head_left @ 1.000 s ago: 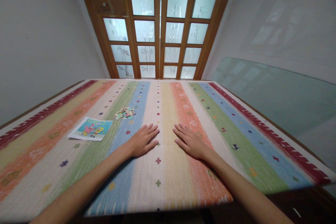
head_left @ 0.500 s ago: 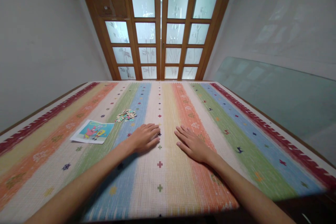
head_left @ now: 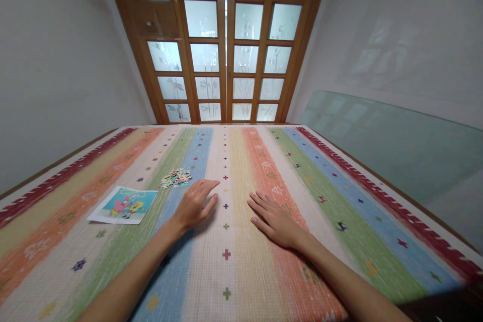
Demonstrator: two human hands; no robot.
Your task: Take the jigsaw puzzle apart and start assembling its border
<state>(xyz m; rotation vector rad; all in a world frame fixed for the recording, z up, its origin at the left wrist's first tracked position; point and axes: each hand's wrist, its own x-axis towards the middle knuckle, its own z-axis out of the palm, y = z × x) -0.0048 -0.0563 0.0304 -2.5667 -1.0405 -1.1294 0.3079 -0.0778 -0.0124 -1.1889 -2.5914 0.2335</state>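
Observation:
My left hand (head_left: 196, 204) is raised a little over the blue and white stripes of the tablecloth, thumb and index finger apart, with nothing in it. Just beyond it, to the left, lies a heap of jigsaw puzzle pieces (head_left: 175, 178) in teal, cream and pink. A printed picture (head_left: 124, 205) of cartoon figures on a teal ground lies flat, left of my left hand and nearer than the heap. On the yellow and orange stripes rests my right hand (head_left: 274, 219), palm down and empty, its fingers stretched out.
The striped tablecloth (head_left: 241, 271) covers the table, which narrows toward wooden doors (head_left: 226, 60) with glass panes. White walls stand on both sides. A pale green glass panel (head_left: 385, 151) leans along the right wall.
My left hand has lifted off the cloth and shifted slightly left, its fingers bending from flat. My right hand stays put. The view has tilted up a little.

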